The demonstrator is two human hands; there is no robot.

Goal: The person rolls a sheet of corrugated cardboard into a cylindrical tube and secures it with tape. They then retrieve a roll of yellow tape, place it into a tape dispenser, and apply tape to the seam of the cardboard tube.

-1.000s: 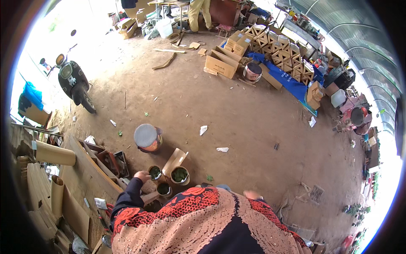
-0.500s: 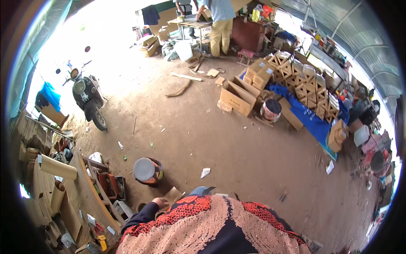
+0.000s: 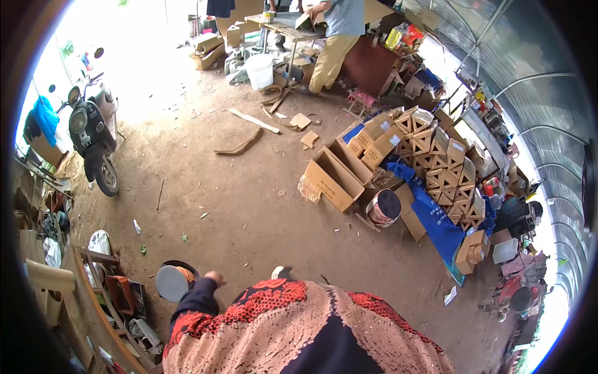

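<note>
Far left, a black scooter [image 3: 93, 134] is parked on the dirt floor [image 3: 249, 218]. Grey-topped stool [image 3: 172, 283] is stood lower left, just beside the left hand [image 3: 215, 278]. Left fingers are too small to be read; open or closed can't be told. Farther back, a bench [image 3: 286, 28] is attended by a person in tan trousers [image 3: 333, 62]. Right hand can't be seen, so its fingers can't be told either. Right: open carton [image 3: 333, 181] is set near a blue sheet [image 3: 436, 215].

Stool [image 3: 172, 284] beside left hand [image 3: 215, 278] (scooter [image 3: 94, 138] beyond).
</note>
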